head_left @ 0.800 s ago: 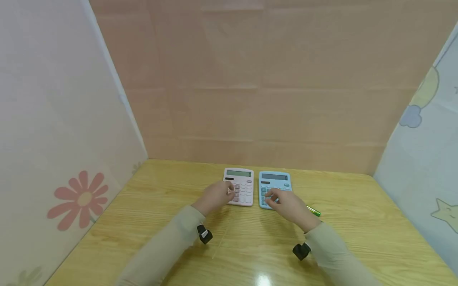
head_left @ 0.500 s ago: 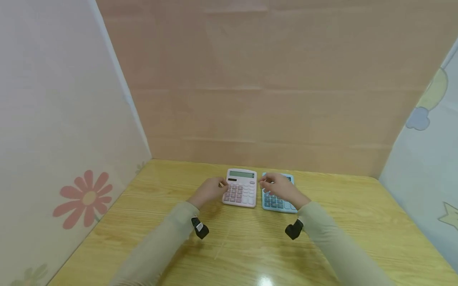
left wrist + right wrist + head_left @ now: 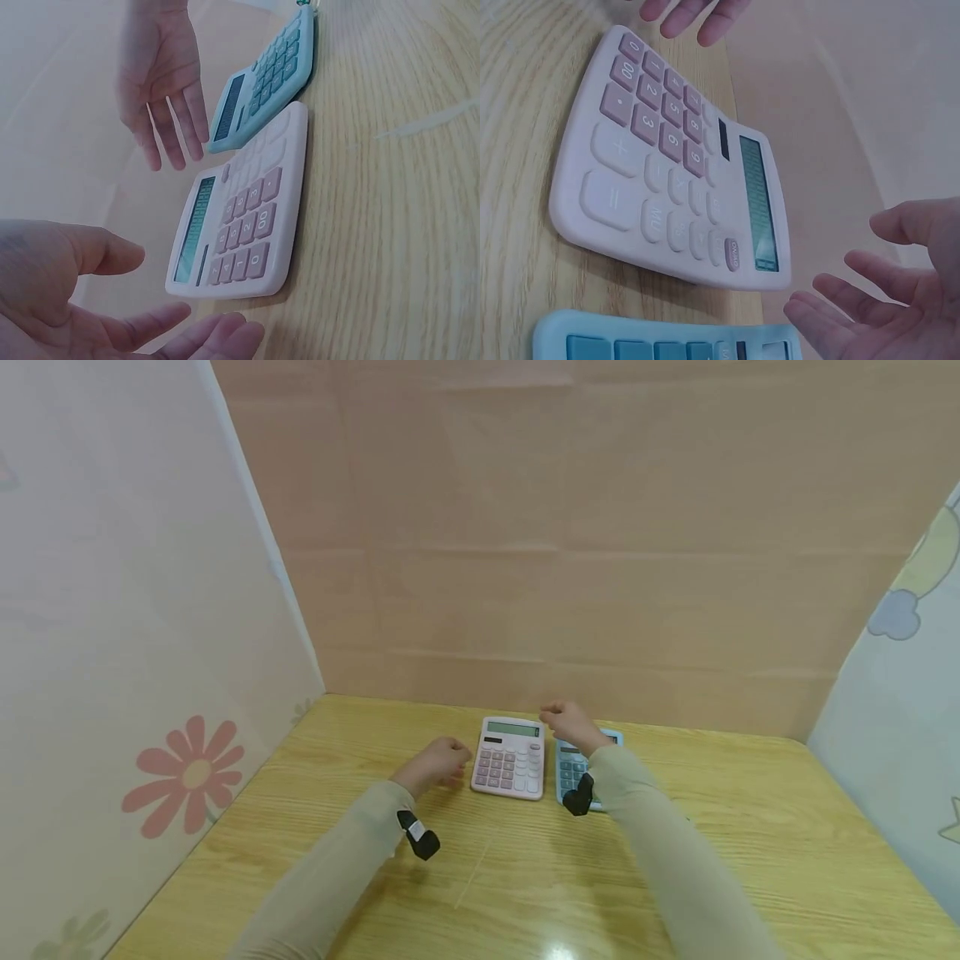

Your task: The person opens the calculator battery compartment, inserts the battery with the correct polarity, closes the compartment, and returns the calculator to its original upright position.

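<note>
A pink calculator (image 3: pixel 510 758) lies flat on the table with its display at the far end. My left hand (image 3: pixel 435 763) hovers off its left edge, and in the left wrist view the fingers are loosely extended around nothing. Close on the pink calculator's right lies a blue calculator (image 3: pixel 570 770), partly covered by my right hand (image 3: pixel 568 724) and wrist. That hand is held above the far end between the two displays. Its fingers (image 3: pixel 855 296) look relaxed and apart from both calculators in the right wrist view.
The wooden table (image 3: pixel 360 727) meets a tan backdrop (image 3: pixel 570 610) behind the calculators. Patterned white panels stand at left (image 3: pixel 97 652) and right. A small green item (image 3: pixel 302 2) shows at the top of the left wrist view, beyond the blue calculator.
My right hand has moved from over the blue calculator's keys forward and left past its display. My left hand has drawn off the pink calculator to its left. The head view has shifted slightly.
</note>
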Tool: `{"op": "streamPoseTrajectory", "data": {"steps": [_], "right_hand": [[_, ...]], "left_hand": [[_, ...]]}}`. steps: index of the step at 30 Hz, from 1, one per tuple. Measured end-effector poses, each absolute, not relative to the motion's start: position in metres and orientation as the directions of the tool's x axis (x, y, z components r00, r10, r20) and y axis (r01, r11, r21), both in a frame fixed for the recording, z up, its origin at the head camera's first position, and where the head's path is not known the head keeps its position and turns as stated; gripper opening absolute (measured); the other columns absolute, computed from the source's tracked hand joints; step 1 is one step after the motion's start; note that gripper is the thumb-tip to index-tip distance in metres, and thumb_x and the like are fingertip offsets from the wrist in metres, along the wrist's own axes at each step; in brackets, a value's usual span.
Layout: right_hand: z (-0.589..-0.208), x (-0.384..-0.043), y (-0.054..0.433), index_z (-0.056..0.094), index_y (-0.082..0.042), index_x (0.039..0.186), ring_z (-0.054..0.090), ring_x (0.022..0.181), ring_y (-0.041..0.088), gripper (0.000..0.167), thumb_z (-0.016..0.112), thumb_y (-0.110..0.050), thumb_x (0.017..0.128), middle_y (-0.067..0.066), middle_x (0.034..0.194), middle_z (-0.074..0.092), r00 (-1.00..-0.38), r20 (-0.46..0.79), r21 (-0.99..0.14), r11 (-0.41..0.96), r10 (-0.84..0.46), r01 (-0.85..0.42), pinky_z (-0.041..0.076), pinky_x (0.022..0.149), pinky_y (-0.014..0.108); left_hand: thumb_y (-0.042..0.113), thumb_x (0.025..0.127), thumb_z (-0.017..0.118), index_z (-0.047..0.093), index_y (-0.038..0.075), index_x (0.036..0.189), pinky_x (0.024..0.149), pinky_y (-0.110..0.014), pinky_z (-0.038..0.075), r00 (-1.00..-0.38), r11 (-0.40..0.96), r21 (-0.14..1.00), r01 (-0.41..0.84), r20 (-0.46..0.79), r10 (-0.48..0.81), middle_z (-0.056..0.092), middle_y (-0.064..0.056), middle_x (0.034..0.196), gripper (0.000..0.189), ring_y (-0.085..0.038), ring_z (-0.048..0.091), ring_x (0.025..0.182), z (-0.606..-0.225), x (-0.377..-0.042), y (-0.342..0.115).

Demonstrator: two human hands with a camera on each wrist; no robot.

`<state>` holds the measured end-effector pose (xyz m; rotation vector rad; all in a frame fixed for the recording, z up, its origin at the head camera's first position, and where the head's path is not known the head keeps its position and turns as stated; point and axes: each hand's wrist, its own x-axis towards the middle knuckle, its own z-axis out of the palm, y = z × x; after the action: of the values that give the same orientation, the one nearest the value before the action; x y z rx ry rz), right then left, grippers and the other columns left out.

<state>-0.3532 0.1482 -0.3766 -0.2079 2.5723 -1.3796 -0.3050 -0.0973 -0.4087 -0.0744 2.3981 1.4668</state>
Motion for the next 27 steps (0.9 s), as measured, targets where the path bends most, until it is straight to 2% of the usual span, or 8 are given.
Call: {"op": "streamPoseTrajectory", "data": {"steps": [6, 9, 11, 13, 16, 18, 21, 27], "right_hand": [[-0.387, -0.363, 0.146, 0.040, 0.007, 0.141, 0.047, 0.125, 0.043, 0.045, 0.041, -0.016, 0.102, 0.029, 0.140, 0.045, -0.972, -0.131, -0.845, 0.534, -0.197, 0.005, 0.047, 0.101, 0.047], [-0.391, -0.366, 0.146, 0.041, 0.006, 0.141, 0.049, 0.121, 0.040, 0.046, 0.043, -0.018, 0.102, 0.028, 0.140, 0.046, -0.970, -0.144, -0.845, 0.535, -0.198, 0.016, 0.050, 0.096, 0.045], [-0.394, -0.368, 0.147, 0.042, 0.007, 0.140, 0.053, 0.114, 0.039, 0.047, 0.045, -0.019, 0.101, 0.028, 0.138, 0.048, -0.968, -0.140, -0.846, 0.533, -0.208, 0.007, 0.053, 0.088, 0.041], [-0.397, -0.370, 0.147, 0.042, 0.006, 0.140, 0.054, 0.114, 0.038, 0.047, 0.046, -0.020, 0.101, 0.027, 0.140, 0.047, -0.966, -0.151, -0.845, 0.535, -0.209, 0.016, 0.054, 0.087, 0.040], [-0.401, -0.370, 0.145, 0.041, 0.007, 0.140, 0.053, 0.116, 0.039, 0.048, 0.046, -0.019, 0.100, 0.027, 0.142, 0.044, -0.965, -0.161, -0.847, 0.532, -0.207, 0.027, 0.054, 0.089, 0.043], [-0.402, -0.369, 0.142, 0.039, 0.007, 0.142, 0.049, 0.124, 0.038, 0.048, 0.045, -0.018, 0.101, 0.026, 0.146, 0.041, -0.966, -0.174, -0.846, 0.532, -0.191, 0.047, 0.050, 0.098, 0.046], [-0.402, -0.365, 0.139, 0.035, 0.009, 0.142, 0.044, 0.130, 0.040, 0.049, 0.043, -0.016, 0.101, 0.028, 0.148, 0.037, -0.965, -0.181, -0.855, 0.516, -0.187, 0.060, 0.046, 0.102, 0.050], [-0.406, -0.362, 0.140, 0.028, 0.006, 0.147, 0.037, 0.135, 0.043, 0.054, 0.043, -0.022, 0.103, 0.027, 0.152, 0.029, -0.950, -0.248, -0.855, 0.503, -0.189, 0.123, 0.047, 0.100, 0.054]], "left_hand": [[0.023, 0.100, 0.050, 0.051, -0.003, 0.127, 0.074, -0.033, 0.056, -0.939, 0.481, 0.847, -0.224, -0.319, 0.125, 0.058, -0.015, 0.103, 0.037, -0.023, 0.061, 0.086, -0.413, -0.304, -0.096], [0.023, 0.099, 0.052, 0.051, -0.003, 0.126, 0.074, -0.032, 0.056, -0.937, 0.479, 0.844, -0.240, -0.331, 0.113, 0.057, -0.014, 0.103, 0.038, -0.023, 0.060, 0.087, -0.416, -0.304, -0.094], [0.024, 0.099, 0.053, 0.050, -0.003, 0.127, 0.074, -0.032, 0.056, -0.935, 0.480, 0.842, -0.246, -0.337, 0.111, 0.057, -0.014, 0.105, 0.039, -0.023, 0.059, 0.089, -0.418, -0.304, -0.093], [0.024, 0.098, 0.053, 0.050, -0.004, 0.126, 0.074, -0.032, 0.057, -0.935, 0.489, 0.837, -0.245, -0.336, 0.108, 0.058, -0.015, 0.106, 0.040, -0.023, 0.060, 0.090, -0.419, -0.304, -0.093], [0.023, 0.098, 0.054, 0.050, -0.005, 0.126, 0.073, -0.031, 0.058, -0.936, 0.498, 0.832, -0.244, -0.336, 0.103, 0.058, -0.015, 0.106, 0.040, -0.023, 0.061, 0.089, -0.420, -0.303, -0.091], [0.023, 0.098, 0.053, 0.051, -0.005, 0.125, 0.072, -0.030, 0.058, -0.936, 0.505, 0.827, -0.246, -0.338, 0.097, 0.058, -0.014, 0.104, 0.039, -0.023, 0.061, 0.087, -0.421, -0.302, -0.090], [0.022, 0.097, 0.053, 0.051, -0.005, 0.124, 0.070, -0.029, 0.058, -0.934, 0.501, 0.826, -0.256, -0.346, 0.093, 0.057, -0.012, 0.100, 0.038, -0.021, 0.060, 0.084, -0.421, -0.300, -0.087], [0.021, 0.097, 0.053, 0.051, -0.006, 0.126, 0.065, -0.027, 0.057, -0.930, 0.490, 0.829, -0.269, -0.356, 0.092, 0.056, -0.010, 0.096, 0.039, -0.018, 0.059, 0.078, -0.421, -0.299, -0.082]]}}
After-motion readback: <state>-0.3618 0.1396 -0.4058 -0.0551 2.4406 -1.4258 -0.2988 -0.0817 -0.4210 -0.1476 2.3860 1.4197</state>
